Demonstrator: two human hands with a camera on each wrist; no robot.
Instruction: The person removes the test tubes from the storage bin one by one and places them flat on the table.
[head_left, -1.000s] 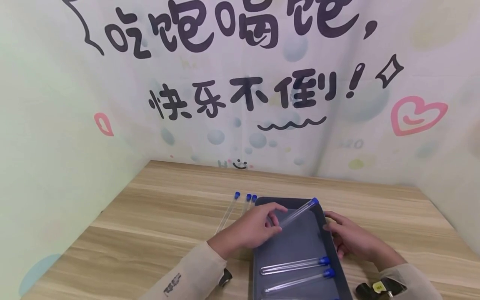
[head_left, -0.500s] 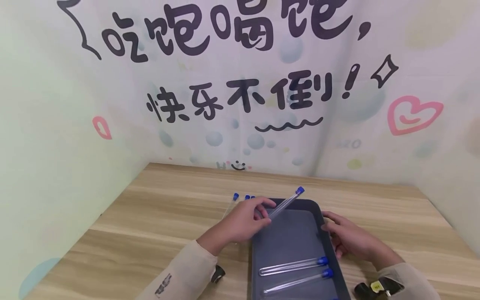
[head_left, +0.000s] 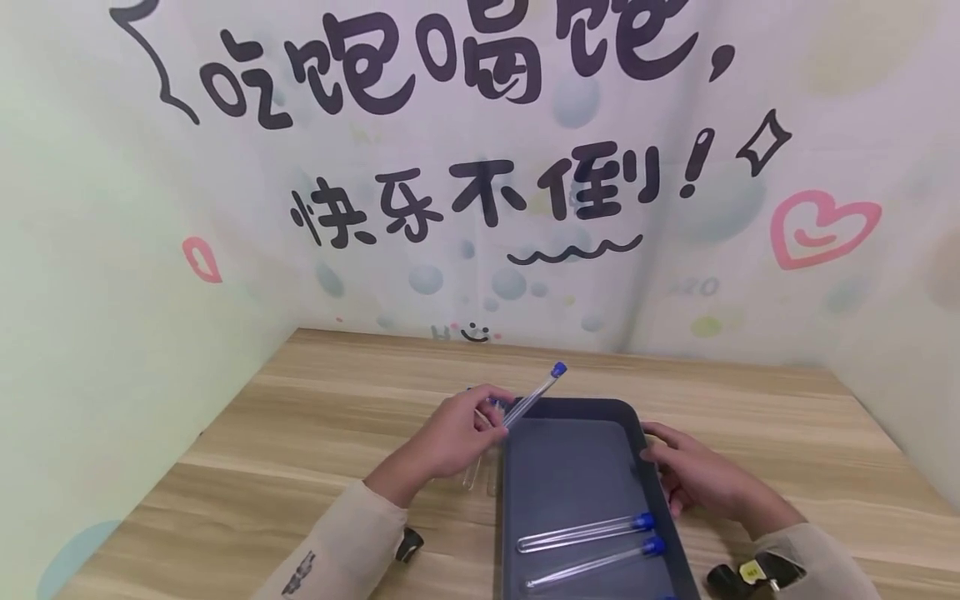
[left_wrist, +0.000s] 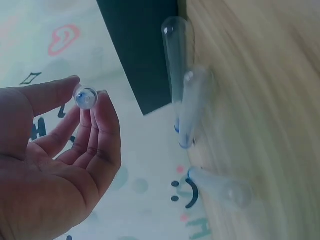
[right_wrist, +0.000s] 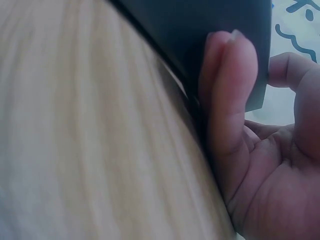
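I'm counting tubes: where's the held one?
In the head view, the held tube is right of centre, pinched in the left hand, appearing across the far left corner of the tray.

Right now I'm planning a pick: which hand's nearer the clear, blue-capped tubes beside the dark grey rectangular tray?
Left. The left hand partly covers those tubes in the head view; the right hand is across the tray from them.
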